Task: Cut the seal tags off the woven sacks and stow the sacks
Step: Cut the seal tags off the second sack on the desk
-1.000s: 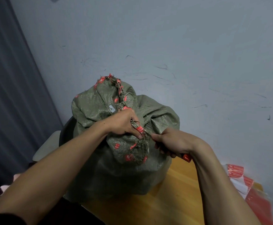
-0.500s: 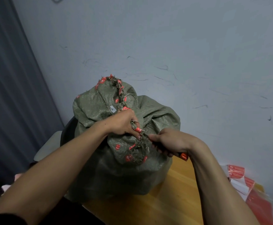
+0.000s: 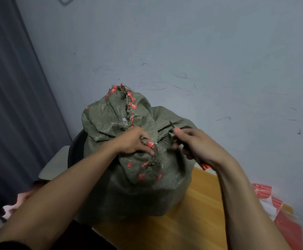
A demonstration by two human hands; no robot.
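**One woven sack on bench, neck held, cutting tool at its shoulder**

Item 1: one woven sack point(image 3: 134, 192), olive-green plastic weave with a dull sheen, bulging and rounded. It stands upright on the left end of the bench point(image 3: 192, 224), close to the wall. Its mouth is gathered into a crumpled neck with a frayed, thread-shedding edge.

Item 2: seal tags point(image 3: 133, 105), small red rectangles set along that frayed edge. About ten are visible: five or so on the raised flap and four on the folded-down flap. One more sits at the fingers. Blur prevents a firm count.

Item 3: left grip point(image 3: 134, 141), clenched on the gathered neck. Its fingertips pinch the fabric at a red tag.

Item 4: right grip point(image 3: 199, 147), closed round one cutting tool point(image 3: 205, 166). An orange-red handle end protrudes below the palm, and a dark point shows above the fingers against the sack's shoulder. The type of tool cannot be told.

Surroundings: the bench top is smooth, light wood. One heap of red-and-white packets point(image 3: 263, 192) lies at its right end, well apart from the sack and blurred. Behind is a grey wall point(image 3: 201, 51), scuffed with dark marks. A dark grey pleated curtain point(image 3: 12, 96) hangs at left. Pink cloth point(image 3: 12, 206) lies low on the left.
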